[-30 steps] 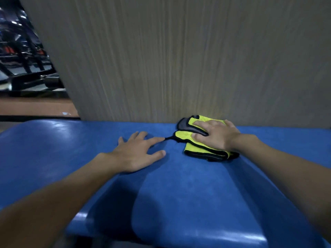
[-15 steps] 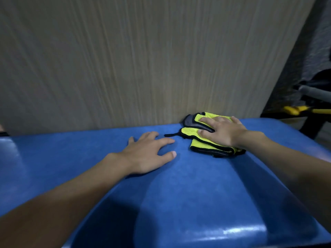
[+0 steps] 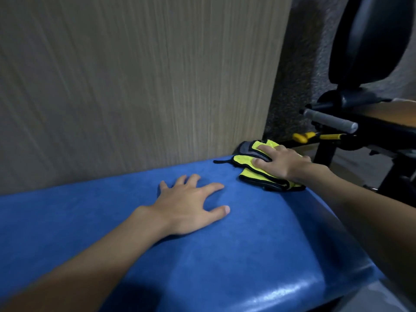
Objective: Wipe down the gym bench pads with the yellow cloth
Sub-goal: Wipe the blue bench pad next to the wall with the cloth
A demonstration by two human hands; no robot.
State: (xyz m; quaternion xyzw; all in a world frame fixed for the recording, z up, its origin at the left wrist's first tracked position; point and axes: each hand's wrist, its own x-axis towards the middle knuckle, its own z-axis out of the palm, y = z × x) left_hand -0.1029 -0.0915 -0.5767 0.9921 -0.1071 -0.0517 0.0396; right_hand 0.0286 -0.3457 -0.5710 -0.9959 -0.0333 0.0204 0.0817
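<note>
Pressing yellow cloth point(image 3: 247, 161) on bench pad point(image 3: 225, 255), right hand point(image 3: 281, 163)

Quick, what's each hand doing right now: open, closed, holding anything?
Left hand: open, spread flat on the blue pad, holding nothing.
Right hand: open, fingers pressing flat on the yellow cloth, not curled round it.

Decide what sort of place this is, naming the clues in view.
Probably a gym: a blue padded bench, a grey-gripped handle on a black frame, and a round black pad above it.
</note>
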